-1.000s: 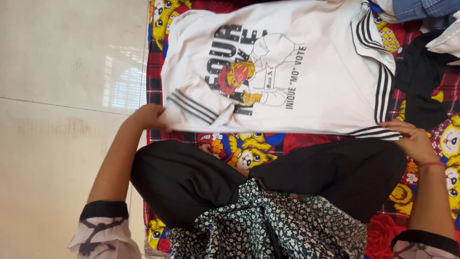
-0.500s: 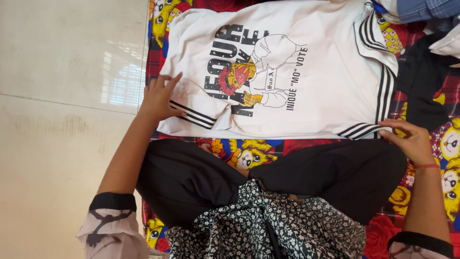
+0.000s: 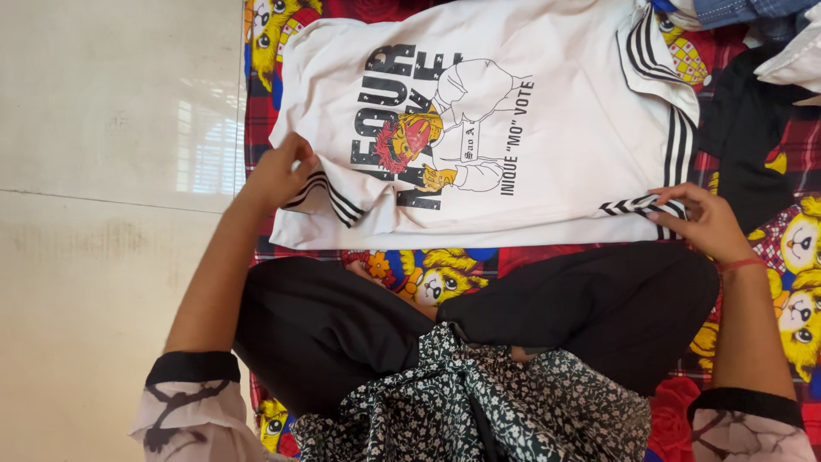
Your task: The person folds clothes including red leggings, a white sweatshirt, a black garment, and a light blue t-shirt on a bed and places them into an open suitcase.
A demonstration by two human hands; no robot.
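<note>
My left hand [image 3: 278, 175] pinches the white T-shirt's [image 3: 547, 184] striped sleeve; my right hand [image 3: 705, 222] grips its striped hem near the blanket's [image 3: 791, 231] edge.

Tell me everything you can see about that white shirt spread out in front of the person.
The white T-shirt lies flat, front up, on a red cartoon-print blanket. It looks like soft cotton, with black stripes at its edges and a printed cartoon figure with dark lettering on the chest. The left hand pinches one striped edge, lifted and creased. The right hand grips a striped fold at the other end. Its far corner meets a dark garment.
</note>
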